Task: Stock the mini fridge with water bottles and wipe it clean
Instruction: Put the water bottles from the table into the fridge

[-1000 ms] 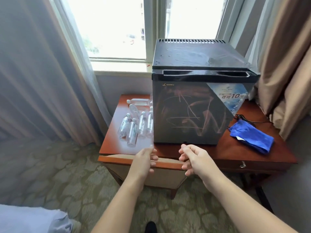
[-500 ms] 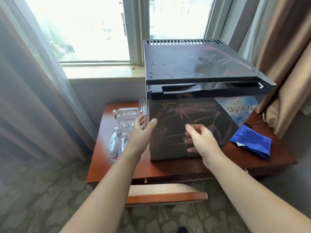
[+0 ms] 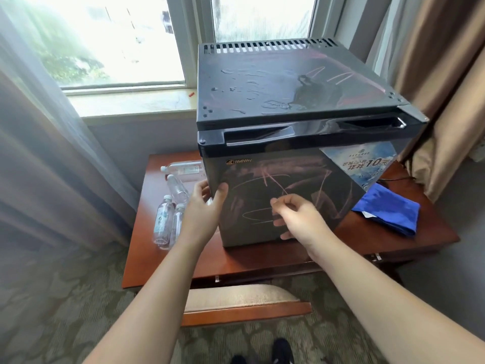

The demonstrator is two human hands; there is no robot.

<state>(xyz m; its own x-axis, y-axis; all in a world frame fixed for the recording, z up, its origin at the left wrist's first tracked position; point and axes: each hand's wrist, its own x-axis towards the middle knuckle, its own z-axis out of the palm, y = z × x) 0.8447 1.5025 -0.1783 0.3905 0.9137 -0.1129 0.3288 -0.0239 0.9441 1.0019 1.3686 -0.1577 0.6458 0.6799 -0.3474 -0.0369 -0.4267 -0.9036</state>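
A black mini fridge (image 3: 301,101) stands on a red-brown wooden table (image 3: 262,258), its door closed and scrawled with pink marks; water drops lie on its top. My left hand (image 3: 203,208) grips the door's left edge, thumb on the front and fingers round the side. My right hand (image 3: 296,216) hovers at the door's front with loosely curled fingers, holding nothing. Several clear water bottles (image 3: 164,222) lie on the table left of the fridge. A folded blue cloth (image 3: 388,211) lies on the table to the fridge's right.
A chair seat (image 3: 241,300) is tucked under the table's front edge. Curtains hang at the left (image 3: 52,153) and right (image 3: 446,88), with a window sill (image 3: 131,103) behind. A black cable (image 3: 393,179) runs behind the cloth. Patterned carpet covers the floor.
I have stepped closer to the fridge. Both hands rose from the table's front edge to the door; the left hand has closed round the door's left edge.
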